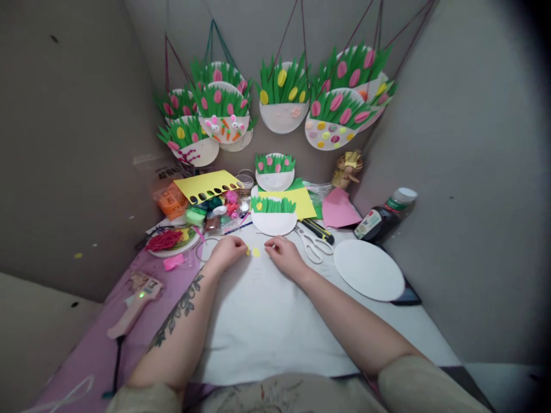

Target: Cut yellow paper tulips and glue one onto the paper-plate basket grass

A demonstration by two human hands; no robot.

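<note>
My left hand (230, 252) is closed in a pinch, with a small yellow paper piece (248, 250) at its fingertips. Just right of it, a yellow paper oval (256, 252) lies on the white cloth (258, 315). My right hand (282, 253) is on the other side of that oval, its fingers drawn together; what they hold, if anything, is too small to see. Directly beyond both hands lies a half-round paper plate pocket (274, 222) with green paper grass and one yellow oval. White scissors (316, 245) rest beside my right hand.
A glue gun (140, 304) with a green light lies at left. A yarn-filled plate (172, 240) and craft packets sit behind it. At right are a white oval board (369, 269), a dark bottle (385, 215) and a cutter (318, 230). Decorated plates (284, 115) hang at the back.
</note>
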